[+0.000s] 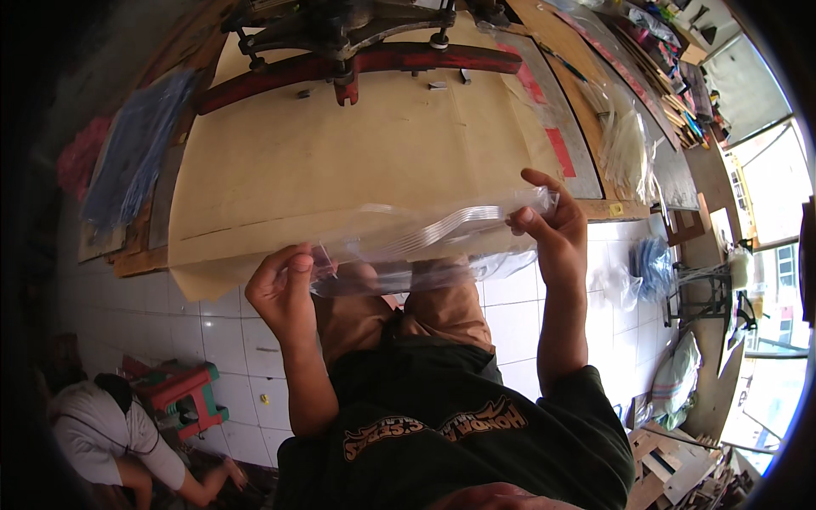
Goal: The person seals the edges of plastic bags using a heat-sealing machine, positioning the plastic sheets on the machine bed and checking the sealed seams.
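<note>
A clear plastic sheet (399, 246) is stretched sideways between my two hands, over my lap and the near edge of the table. Several whitish parallel streaks run along its middle. My left hand (287, 276) pinches its left end between thumb and fingers. At the other end my right hand (552, 219) grips it, a little higher and farther from me, with one finger raised. Just beyond lies brown paper (340, 161) covering the worktop, its near edge hanging over. A red metal bar (374, 66) of a press spans the paper's far part.
Bluish plastic sheets (140, 144) lie on the table's left, clear strips (627, 144) on its right. Small metal pieces (438, 85) sit near the bar. A person (119, 433) bends beside a red and green stool (183, 395) at lower left. A blue plastic bundle (653, 268) is at right.
</note>
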Motion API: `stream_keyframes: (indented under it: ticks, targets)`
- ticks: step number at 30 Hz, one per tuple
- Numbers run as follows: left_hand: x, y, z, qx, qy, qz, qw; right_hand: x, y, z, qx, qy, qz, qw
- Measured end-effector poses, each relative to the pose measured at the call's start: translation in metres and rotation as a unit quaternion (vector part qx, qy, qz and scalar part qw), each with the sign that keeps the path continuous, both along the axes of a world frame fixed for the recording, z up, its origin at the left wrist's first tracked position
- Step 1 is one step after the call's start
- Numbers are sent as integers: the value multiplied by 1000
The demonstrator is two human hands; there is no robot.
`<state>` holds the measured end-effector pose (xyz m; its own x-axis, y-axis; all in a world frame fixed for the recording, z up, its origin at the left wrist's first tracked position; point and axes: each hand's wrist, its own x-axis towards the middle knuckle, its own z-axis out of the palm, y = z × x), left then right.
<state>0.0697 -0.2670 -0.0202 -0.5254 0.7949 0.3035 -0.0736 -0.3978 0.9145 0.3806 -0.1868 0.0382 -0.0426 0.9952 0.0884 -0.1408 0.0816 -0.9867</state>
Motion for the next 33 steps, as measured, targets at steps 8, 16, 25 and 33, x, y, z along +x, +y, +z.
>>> stream_keyframes:
  ticks: [8, 16, 25, 33]
  targets:
    - [-2, 17, 19, -71, -22, -56, 996, 10, 5, -12, -26, 75, 0, 997]
    - [-10, 31, 28, -113, -127, -176, 970, 1, 18, -22, -12, 105, -41, 994]
    - [-7, 39, 33, -105, -36, -161, 981, 33, 28, -6, -36, 12, 107, 994]
    - [5, 41, 52, -82, 10, -147, 986, 33, 25, -6, -2, -71, 78, 994]
